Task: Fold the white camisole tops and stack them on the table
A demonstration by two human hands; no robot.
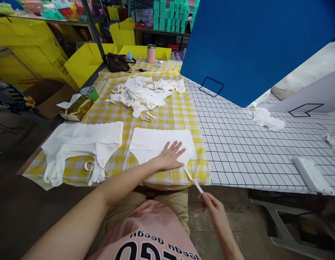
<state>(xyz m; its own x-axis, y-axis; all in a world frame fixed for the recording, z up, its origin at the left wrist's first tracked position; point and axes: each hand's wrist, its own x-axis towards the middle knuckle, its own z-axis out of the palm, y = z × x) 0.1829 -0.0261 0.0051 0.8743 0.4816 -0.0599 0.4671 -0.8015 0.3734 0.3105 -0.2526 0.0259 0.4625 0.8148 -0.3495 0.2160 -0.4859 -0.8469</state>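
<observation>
A white strappy garment (159, 139) lies flat on the yellow checked cloth in front of me, its scalloped edge away from me. Fingers spread, my left hand (171, 156) rests flat on its lower right part. My right hand (210, 204) is off the table's front edge, pinching the end of a thin white strap (196, 182) that runs taut from beneath my left palm. To the left is a stack of similar white garments (86, 139), straps hanging toward the front edge. Farther back, a loose heap of white garments (145, 92) lies crumpled.
Beyond the heap stand a dark handbag (117, 62) and a pink tumbler (151, 54). Green tape (89, 92) and a gold packet (76, 107) sit at the left edge. A blue panel (245, 47) rises over the white grid cloth (227, 151). Yellow boxes (83, 65) stand behind.
</observation>
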